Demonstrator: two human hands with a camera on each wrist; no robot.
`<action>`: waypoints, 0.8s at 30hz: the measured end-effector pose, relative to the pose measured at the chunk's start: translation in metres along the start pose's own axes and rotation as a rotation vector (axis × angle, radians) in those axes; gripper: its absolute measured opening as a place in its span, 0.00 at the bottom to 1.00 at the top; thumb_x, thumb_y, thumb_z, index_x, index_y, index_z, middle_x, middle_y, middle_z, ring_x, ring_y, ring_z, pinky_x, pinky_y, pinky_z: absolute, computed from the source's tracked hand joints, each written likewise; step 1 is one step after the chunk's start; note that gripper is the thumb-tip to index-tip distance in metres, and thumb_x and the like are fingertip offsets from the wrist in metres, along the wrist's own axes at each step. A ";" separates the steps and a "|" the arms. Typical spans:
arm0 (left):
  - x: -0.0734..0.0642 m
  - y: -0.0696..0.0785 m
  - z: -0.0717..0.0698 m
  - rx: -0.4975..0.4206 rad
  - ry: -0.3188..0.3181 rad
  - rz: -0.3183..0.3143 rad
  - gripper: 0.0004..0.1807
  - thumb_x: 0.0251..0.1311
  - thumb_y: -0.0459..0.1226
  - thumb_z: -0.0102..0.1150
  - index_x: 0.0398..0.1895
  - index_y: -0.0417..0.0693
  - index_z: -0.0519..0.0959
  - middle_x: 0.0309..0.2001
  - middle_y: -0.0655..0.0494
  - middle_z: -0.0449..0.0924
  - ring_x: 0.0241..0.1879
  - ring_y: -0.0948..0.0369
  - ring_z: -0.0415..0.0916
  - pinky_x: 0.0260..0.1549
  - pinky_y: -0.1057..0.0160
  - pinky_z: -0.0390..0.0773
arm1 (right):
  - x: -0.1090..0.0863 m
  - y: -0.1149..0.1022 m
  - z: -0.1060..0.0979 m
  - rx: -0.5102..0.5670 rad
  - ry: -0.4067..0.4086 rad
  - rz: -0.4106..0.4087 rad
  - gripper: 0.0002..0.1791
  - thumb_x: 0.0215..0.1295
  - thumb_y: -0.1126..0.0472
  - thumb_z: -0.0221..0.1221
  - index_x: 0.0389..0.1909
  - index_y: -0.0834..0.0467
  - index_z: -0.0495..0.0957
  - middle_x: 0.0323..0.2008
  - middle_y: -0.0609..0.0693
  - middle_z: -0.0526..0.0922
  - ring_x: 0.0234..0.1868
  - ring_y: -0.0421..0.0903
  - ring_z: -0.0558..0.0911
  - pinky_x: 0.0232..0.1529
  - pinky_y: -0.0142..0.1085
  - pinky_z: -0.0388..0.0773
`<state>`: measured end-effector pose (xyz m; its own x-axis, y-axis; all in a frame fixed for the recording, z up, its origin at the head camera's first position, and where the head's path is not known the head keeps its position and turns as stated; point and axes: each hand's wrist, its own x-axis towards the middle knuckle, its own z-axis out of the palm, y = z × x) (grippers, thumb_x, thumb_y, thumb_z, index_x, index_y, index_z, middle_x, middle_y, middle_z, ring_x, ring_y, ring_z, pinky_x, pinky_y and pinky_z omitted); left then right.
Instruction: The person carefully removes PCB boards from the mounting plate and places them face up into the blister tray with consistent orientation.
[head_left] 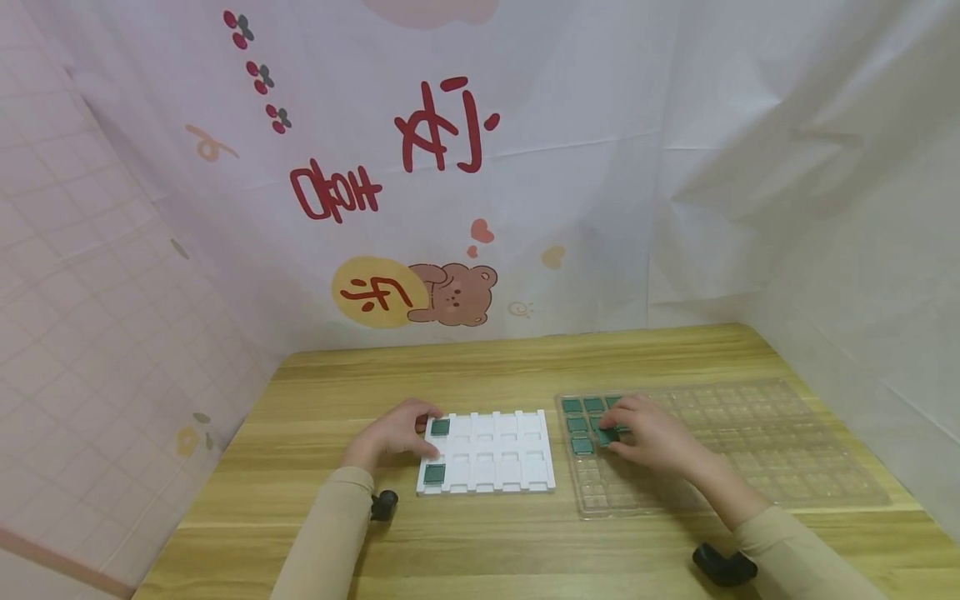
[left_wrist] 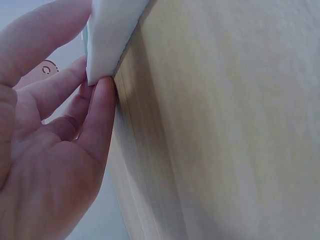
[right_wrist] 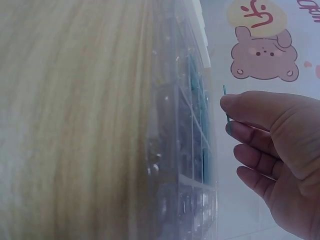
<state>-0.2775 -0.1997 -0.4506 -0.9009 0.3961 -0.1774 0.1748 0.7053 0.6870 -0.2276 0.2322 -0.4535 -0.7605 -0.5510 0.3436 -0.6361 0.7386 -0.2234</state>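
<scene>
My left hand (head_left: pixel 393 435) grips the left side of a white tray (head_left: pixel 486 451), its fingertips right at the tray's edge in the left wrist view. In that tray's left column sit two small green circuit boards, one at the far corner (head_left: pixel 440 427) and one at the near corner (head_left: pixel 434 474). Over the clear plastic tray, my right hand (head_left: pixel 652 432) pinches another thin green circuit board (right_wrist: pixel 228 120) between thumb and forefinger. The right wrist view shows this board edge-on, raised above the tray.
The clear plastic tray (head_left: pixel 637 493), divided into small pockets, lies on the right of the wooden table (head_left: pixel 480 550). Several green boards (head_left: pixel 577 425) fill pockets at its left end. A printed white curtain (head_left: pixel 585 183) hangs behind and at both sides.
</scene>
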 end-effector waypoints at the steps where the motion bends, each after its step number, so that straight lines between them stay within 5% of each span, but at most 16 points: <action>1: 0.000 0.000 0.000 0.000 0.000 -0.001 0.34 0.41 0.34 0.81 0.56 0.43 0.78 0.56 0.49 0.72 0.54 0.53 0.71 0.58 0.50 0.71 | 0.000 0.000 0.000 -0.005 -0.005 0.002 0.14 0.50 0.62 0.74 0.38 0.54 0.84 0.39 0.44 0.82 0.45 0.49 0.78 0.49 0.48 0.76; 24: 0.000 0.002 -0.001 -0.013 0.001 -0.001 0.34 0.41 0.32 0.81 0.56 0.41 0.78 0.57 0.47 0.71 0.55 0.52 0.71 0.58 0.50 0.70 | 0.001 0.008 0.011 -0.023 -0.087 0.011 0.13 0.51 0.61 0.73 0.38 0.53 0.84 0.40 0.45 0.81 0.45 0.49 0.77 0.50 0.50 0.74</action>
<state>-0.2775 -0.1990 -0.4489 -0.9014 0.3948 -0.1776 0.1684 0.6977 0.6963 -0.2354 0.2333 -0.4647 -0.7767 -0.5737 0.2600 -0.6250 0.7531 -0.2053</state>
